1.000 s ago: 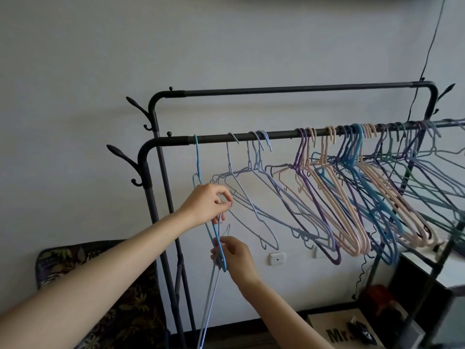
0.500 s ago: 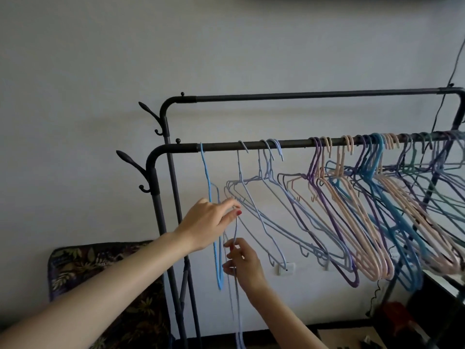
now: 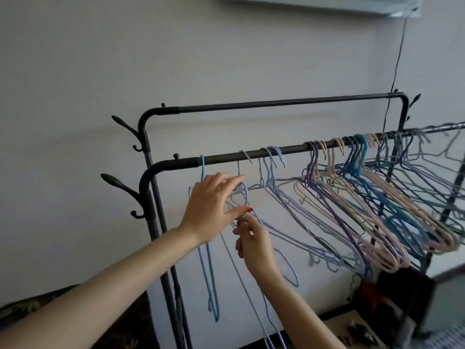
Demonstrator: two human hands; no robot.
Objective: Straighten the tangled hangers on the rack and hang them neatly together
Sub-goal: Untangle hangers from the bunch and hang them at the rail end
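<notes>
The left hand (image 3: 210, 206) reaches up from the lower left, arm extended, fingers spread loosely open over the pale lilac hanger (image 3: 242, 195) below the front rail (image 3: 289, 151) of the rack. The right hand (image 3: 254, 241) rises beneath it, fingertips pinched on that hanger's wire, beside the hanging blue hanger (image 3: 202, 172).

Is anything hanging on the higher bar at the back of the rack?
No, the back bar is bare, and every hanger hooks over the lower front bar.
</notes>
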